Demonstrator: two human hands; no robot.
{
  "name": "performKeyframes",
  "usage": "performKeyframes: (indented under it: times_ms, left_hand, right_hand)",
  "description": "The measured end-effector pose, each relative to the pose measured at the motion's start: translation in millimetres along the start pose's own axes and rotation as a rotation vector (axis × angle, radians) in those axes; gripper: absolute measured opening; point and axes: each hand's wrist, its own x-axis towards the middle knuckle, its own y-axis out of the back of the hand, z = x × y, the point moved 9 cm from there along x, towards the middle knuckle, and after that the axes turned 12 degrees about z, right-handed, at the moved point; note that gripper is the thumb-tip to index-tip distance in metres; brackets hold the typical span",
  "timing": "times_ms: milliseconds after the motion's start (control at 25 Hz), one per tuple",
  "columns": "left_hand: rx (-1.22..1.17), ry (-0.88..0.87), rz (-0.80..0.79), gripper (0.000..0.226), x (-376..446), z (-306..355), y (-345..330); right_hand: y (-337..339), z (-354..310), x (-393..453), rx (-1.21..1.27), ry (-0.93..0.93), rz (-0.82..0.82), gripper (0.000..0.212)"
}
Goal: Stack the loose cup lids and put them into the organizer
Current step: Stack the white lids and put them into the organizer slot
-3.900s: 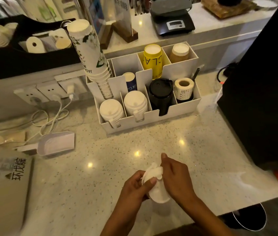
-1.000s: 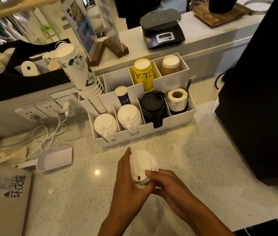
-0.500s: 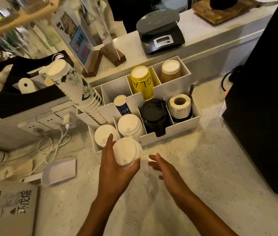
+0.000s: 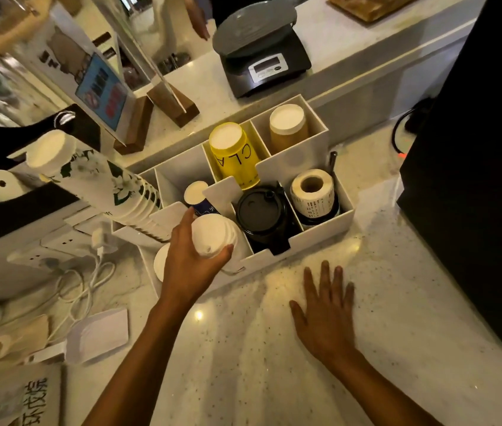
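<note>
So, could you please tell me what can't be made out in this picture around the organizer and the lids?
Head view only:
- The white lids in the organizer's front-left slot: mostly hidden behind the left hand.
- Whether the lid stack in that hand's grip already sits in its slot: unclear, the hand and stack cover it.
- Print on the label roll: too small.
- The blue sign: blurred.
- The scale's display: unreadable.

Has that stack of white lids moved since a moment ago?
Yes. The stack of white lids, gripped by the left hand, has gone forward from the counter into the organizer.
</note>
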Motion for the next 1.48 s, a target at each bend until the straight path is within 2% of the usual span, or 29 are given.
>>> performKeyframes:
  times_ms: [320, 480, 760, 1080, 1240, 1400, 1480]
  left_hand:
    - [0.121, 0.003, -0.058, 0.103, 4.3, -8.9, -17.9]
    - [0.166, 0.0, -0.022, 0.102, -0.7, -7.8, -15.3]
    - [0.124, -0.037, 0.017, 0.067, -8.1, -13.8, 0.1]
    - [0.196, -0.075, -0.042, 0.054, -4.5, -8.1, -7.1]
    - [0.326, -0.123, -0.109, 0.042, -4.3, -6.4, -10.5]
    - [0.487, -0.259, -0.155, 0.042, -9.9, 8.0, -20.1]
    - [0.505, -0.269, -0.158, 0.045, -10.6, 13.0, -22.9]
  right_hand:
    - [-1.9, -0.4, -3.4, -0.016, 0.015, 0.019, 0.077]
    - [0.5, -0.6, -3.5, -0.022, 0.015, 0.027, 0.077]
    - [0.1, -0.4, -3.3, -0.015, 0.019, 0.035, 0.077]
    - [2.4, 0.2, -3.5, -0.001, 0.017, 0.052, 0.077]
    - [1.7, -0.7, -3.8, 0.007, 0.024, 0.064, 0.076]
    - [-1.1, -0.5, -3.1, -0.014, 0.027, 0.066, 0.078]
    - [-2.4, -0.4, -3.4, -0.02, 0.027, 0.07, 0.078]
